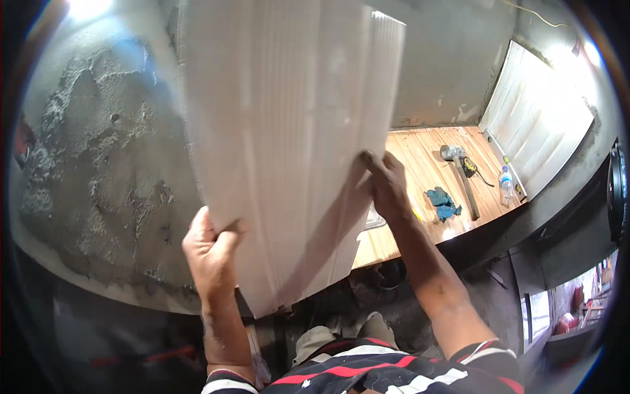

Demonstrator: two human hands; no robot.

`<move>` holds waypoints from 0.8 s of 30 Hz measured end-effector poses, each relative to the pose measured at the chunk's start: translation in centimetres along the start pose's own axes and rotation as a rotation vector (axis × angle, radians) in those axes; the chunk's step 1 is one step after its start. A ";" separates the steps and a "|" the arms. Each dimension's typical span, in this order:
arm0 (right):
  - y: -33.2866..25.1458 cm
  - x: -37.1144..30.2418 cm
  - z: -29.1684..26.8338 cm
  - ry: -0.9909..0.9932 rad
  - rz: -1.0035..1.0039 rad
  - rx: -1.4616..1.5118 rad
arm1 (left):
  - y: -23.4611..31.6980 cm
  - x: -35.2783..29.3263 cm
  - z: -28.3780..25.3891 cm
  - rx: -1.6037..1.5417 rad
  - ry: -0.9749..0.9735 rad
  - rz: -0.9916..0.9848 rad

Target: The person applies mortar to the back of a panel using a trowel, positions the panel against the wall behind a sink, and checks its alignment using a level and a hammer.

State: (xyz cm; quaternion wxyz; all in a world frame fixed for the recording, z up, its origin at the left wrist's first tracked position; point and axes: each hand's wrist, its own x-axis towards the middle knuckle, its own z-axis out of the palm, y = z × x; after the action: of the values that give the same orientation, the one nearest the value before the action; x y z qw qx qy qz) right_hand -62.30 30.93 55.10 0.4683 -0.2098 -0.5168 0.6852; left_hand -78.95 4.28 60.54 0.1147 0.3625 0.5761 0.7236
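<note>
A large pale tile [289,131] with faint ribbed stripes stands upright in front of me, slightly tilted, and fills the middle of the view. My left hand [213,246] grips its lower left edge, thumb on the face towards me. On the right edge, somewhat higher, my right hand [386,180] is closed with its thumb over the face. The fingers of both hands behind the tile are hidden. A shadow falls slantwise across the tile's lower right part.
On the right, a wood-patterned surface [420,148] carries a mallet [462,174], a tape measure [470,165], a blue-green cloth [443,203] and a clear bottle [506,184]. Another pale tile [541,115] leans at the far right. Rough wet-looking mortar [111,164] covers the left side.
</note>
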 end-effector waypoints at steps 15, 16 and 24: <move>-4.3 10.5 15.5 -0.249 0.024 -0.399 | 3.6 5.2 -9.9 0.118 0.297 -0.190; -4.6 10.6 15.8 -0.285 0.002 -0.375 | 3.5 5.4 -10.3 0.111 0.293 -0.190; -5.6 12.0 16.4 -0.256 -0.002 -0.457 | 2.2 6.9 -11.6 0.067 0.205 -0.170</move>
State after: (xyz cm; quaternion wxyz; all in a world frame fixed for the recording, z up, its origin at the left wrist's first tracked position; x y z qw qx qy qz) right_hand -78.25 32.96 68.66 0.3401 -0.2214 -0.7135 0.5712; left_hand -90.91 -1.11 64.45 0.1042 0.2402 0.6372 0.7249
